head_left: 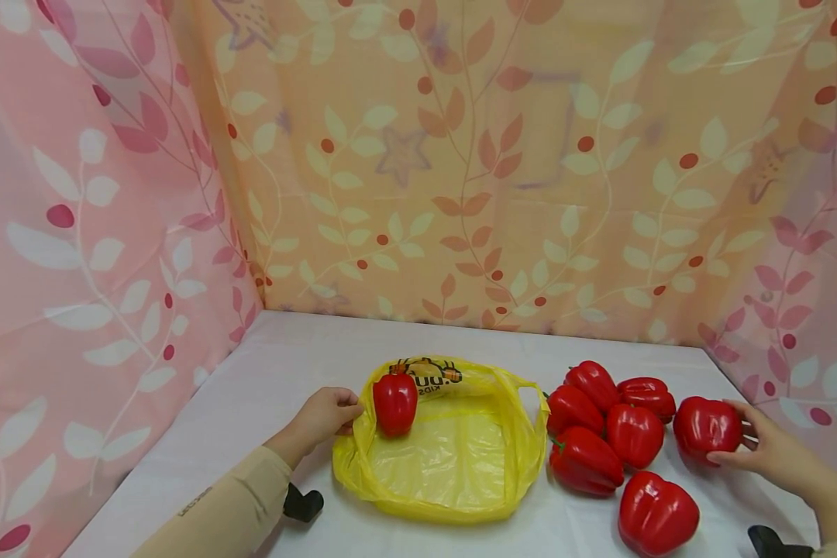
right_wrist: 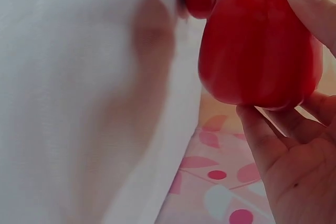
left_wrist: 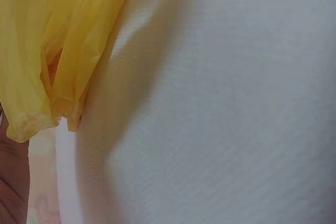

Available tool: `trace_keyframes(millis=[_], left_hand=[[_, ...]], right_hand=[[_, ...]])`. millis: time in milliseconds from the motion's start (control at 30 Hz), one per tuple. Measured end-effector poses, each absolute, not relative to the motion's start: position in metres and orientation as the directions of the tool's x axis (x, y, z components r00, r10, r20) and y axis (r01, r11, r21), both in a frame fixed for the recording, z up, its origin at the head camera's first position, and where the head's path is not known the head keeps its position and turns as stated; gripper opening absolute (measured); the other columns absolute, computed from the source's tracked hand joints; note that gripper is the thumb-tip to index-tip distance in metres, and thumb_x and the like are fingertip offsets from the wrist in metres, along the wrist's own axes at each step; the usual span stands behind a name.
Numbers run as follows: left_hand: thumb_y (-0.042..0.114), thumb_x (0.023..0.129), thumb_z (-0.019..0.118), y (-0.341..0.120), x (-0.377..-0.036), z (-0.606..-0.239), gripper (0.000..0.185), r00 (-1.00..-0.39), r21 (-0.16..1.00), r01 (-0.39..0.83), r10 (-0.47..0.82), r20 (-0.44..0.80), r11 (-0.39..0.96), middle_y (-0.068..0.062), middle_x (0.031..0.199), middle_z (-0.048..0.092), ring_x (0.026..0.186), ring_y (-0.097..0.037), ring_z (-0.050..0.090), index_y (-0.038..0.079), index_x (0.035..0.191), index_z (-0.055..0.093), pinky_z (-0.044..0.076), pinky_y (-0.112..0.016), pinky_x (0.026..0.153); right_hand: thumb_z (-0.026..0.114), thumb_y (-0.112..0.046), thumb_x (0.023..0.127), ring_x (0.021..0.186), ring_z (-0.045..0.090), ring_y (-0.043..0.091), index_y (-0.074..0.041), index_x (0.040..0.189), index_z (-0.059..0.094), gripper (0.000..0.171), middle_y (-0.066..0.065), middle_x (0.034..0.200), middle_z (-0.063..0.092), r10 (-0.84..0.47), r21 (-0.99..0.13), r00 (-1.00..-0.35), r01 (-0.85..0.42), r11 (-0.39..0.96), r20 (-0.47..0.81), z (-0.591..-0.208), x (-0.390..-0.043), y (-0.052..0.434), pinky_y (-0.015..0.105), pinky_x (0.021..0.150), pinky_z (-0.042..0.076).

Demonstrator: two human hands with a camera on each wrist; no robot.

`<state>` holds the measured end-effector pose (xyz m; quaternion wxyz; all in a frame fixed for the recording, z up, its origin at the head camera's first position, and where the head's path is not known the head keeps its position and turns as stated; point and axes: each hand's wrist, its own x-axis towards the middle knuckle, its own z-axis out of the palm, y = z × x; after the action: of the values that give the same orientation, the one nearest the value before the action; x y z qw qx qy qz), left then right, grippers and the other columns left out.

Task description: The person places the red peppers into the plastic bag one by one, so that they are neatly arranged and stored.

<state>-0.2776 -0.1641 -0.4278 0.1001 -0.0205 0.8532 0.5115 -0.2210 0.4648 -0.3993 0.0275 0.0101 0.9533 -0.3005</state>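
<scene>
A: What is the correct procedure for this step?

B: Keep the yellow bag (head_left: 453, 457) flat on the bench (head_left: 279, 364) with its mouth held wide. One pepper already lies inside the bag (head_left: 394, 403). Cup the outermost pepper (head_left: 707, 425) fully before lifting; its skin looks smooth and could slip.

A: Hand status?

B: The left hand (head_left: 324, 415) pinches the bag's left rim, fingers curled over the plastic. The right hand (head_left: 767, 446) is spread around the outermost pepper, fingertips (right_wrist: 310, 3) touching its side, just right of the pepper cluster (head_left: 603, 434).
</scene>
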Motion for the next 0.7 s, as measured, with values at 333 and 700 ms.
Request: trace_keyframes(millis=[333, 700], left_hand=[[0.013, 0.087, 0.061, -0.163, -0.278, -0.427, 0.009, -0.978, 0.872, -0.149, 0.064, -0.201, 0.466, -0.005, 0.08, 0.059, 0.067, -0.017, 0.053, 0.006, 0.088, 0.064, 0.052, -0.026, 0.063], [0.015, 0.087, 0.061, -0.164, -0.278, -0.427, 0.01, -0.977, 0.868, -0.144, 0.072, -0.201, 0.474, -0.005, 0.082, 0.06, 0.068, -0.018, 0.054, 0.006, 0.089, 0.064, 0.052, -0.026, 0.065]], right_hand=[[0.075, -0.032, 0.073, 0.105, 0.028, 0.062, 0.014, 0.137, 0.005, 0.106, 0.044, 0.125, 0.021, -0.026, -0.544, -1.0, -0.012, 0.839, -0.018, -0.38, -0.222, 0.463, 0.055, 0.072, 0.049], [0.079, -0.026, 0.069, 0.105, 0.034, 0.058, 0.012, 0.138, 0.012, 0.103, 0.04, 0.124, 0.03, -0.093, -0.534, -0.993, -0.115, 0.838, 0.068, -0.359, -0.224, 0.448, 0.052, 0.069, 0.051]])
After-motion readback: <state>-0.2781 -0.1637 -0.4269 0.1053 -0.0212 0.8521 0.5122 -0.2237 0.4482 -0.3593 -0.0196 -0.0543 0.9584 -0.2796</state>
